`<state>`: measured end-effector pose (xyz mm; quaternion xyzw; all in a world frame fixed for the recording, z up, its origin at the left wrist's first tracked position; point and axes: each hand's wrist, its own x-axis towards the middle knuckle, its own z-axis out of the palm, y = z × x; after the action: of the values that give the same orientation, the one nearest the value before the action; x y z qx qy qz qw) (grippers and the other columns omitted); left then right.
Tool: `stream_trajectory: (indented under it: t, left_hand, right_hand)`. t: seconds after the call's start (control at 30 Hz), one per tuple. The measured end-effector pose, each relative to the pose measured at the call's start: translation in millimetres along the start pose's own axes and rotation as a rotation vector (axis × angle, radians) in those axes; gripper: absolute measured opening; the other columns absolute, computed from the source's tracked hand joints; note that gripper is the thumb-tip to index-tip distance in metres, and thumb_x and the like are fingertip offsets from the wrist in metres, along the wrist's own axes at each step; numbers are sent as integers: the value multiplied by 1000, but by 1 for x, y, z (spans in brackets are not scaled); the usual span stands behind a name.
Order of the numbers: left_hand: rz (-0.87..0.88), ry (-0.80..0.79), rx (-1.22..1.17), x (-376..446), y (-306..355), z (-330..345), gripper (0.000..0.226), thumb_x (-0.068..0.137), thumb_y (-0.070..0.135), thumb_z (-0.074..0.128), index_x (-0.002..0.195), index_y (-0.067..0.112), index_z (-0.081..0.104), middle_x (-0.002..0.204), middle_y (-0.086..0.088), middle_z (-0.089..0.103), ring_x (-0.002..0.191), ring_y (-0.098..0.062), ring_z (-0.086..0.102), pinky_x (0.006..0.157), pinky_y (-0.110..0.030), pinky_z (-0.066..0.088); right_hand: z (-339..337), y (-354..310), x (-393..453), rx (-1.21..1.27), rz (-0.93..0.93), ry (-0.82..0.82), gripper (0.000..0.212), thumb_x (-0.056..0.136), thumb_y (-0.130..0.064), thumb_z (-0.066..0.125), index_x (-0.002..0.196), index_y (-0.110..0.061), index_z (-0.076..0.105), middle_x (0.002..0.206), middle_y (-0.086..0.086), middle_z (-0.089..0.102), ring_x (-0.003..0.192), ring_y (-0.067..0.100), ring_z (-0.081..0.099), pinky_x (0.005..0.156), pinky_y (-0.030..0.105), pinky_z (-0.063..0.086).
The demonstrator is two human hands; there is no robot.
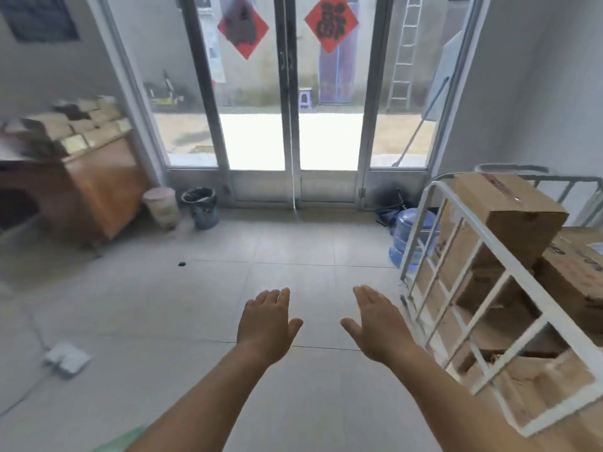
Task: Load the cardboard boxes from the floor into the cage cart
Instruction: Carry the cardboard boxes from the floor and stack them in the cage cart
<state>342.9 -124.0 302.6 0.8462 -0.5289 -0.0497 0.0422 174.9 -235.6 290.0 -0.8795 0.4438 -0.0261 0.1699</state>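
Left hand (268, 322) and right hand (378, 324) both spread flat and empty above tiled floor (202, 305), cardboard boxes (509, 216) stacked inside white cage cart (489, 256) just right of right hand

red door signs (331, 22) perhaps characters, unreadable.

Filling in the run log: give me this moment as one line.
left hand open, empty | right hand open, empty | cardboard boxes in cage cart | no box on visible floor
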Motion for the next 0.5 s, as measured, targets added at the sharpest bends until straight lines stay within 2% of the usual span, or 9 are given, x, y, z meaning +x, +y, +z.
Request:
stream_trajectory:
  t: [0.23,0.5]
  left_hand:
    - [-343,-8,-52,-107,-135,21,64,100,47,34,153,15,17,157,-1,24,144,-20,21,117,-34,15]
    - [-740,-70,-136,-193,-237,59,64,99,46,36,153,15,19,156,-2,26,143,-19,23,116,-33,17]
  right_hand:
    - [71,-132,-8,-16,-267,-172,70,101,-46,41,157,-17,10,164,0,9,151,18,8,120,35,13]
    - [142,-242,1,-100,-524,-321,71,101,-46,42,157,-16,12,164,1,12,150,20,12,120,34,14]
